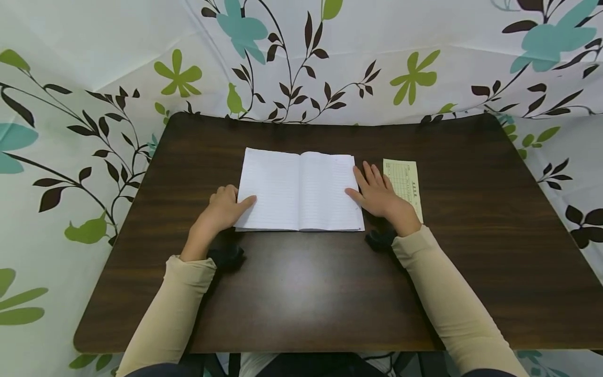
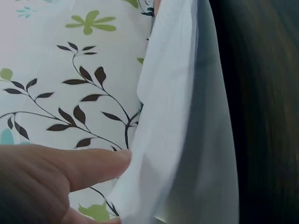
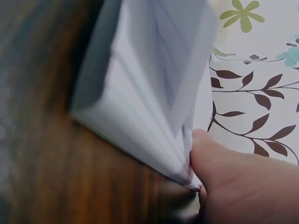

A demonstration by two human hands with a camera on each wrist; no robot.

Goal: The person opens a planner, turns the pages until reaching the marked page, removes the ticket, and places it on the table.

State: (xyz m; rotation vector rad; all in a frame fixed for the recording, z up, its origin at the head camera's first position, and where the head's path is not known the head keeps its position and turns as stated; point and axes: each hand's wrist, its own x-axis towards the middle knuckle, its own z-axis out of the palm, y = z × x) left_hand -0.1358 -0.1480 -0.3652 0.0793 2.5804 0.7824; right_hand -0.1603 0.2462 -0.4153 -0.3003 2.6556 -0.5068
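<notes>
An open notebook (image 1: 273, 188) with lined white pages lies on the dark wooden table. My left hand (image 1: 221, 209) grips its left edge, the thumb on top of the page and the fingers bent at the side. In the left wrist view the thumb (image 2: 103, 164) meets the page edge. At the right edge, my right hand (image 1: 379, 196) rests with fingers spread and fairly straight, its thumb touching the page. From the right wrist, that thumb (image 3: 203, 149) shows against the stacked pages (image 3: 149, 102); the other fingers are mostly hidden.
A pale yellow printed slip (image 1: 402, 180) lies right of the notebook, partly behind the right hand and wrist. The wooden table (image 1: 301, 293) extends around it. A curtain with leaf and flower prints (image 1: 330, 68) hangs behind the table and at both sides.
</notes>
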